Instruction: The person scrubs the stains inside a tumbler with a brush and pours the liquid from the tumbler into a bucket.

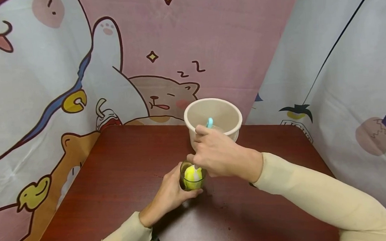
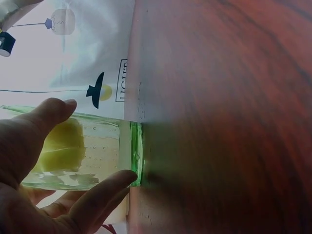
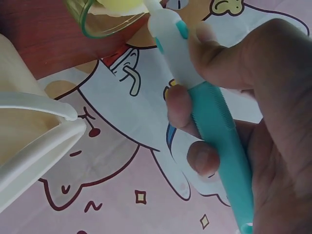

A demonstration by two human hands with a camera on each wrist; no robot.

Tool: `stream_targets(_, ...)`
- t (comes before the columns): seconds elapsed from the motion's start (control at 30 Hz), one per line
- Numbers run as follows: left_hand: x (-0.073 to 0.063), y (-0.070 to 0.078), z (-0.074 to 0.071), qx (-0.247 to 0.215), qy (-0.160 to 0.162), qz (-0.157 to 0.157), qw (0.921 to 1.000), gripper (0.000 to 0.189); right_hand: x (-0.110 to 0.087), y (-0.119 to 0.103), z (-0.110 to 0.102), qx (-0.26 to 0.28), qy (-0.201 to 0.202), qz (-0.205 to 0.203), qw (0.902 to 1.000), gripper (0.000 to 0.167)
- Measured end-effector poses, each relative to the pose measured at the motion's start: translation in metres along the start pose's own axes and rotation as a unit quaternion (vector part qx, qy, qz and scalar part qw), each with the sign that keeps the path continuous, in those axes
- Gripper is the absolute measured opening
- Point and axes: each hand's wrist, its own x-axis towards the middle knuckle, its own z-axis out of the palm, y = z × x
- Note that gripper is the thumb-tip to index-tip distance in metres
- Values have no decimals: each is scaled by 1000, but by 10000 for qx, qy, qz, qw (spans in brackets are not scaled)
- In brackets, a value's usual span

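Teal-handled sponge brush, head inside green-tinted tumbler
Left fingers grasp the tumbler; right fingers grip the brush, long axis toward one o'clock, head view.

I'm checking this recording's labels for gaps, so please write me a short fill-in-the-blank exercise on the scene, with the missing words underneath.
1. The left hand holds a drinking glass tinted ____.
2. The right hand grips the sponge brush by its turquoise-and-white ____.
3. The brush's sponge head, inside the glass, is mostly ____.
4. The off-white tub stands on a reddish-brown ____.

Missing words: green; handle; yellow; table.
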Motion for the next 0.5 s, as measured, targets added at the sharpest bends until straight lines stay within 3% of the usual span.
stream_targets(0.5, 0, -2, 0, 49, 67, 184, 9998, 83, 5, -3, 4, -318, 138, -22, 9994, 28)
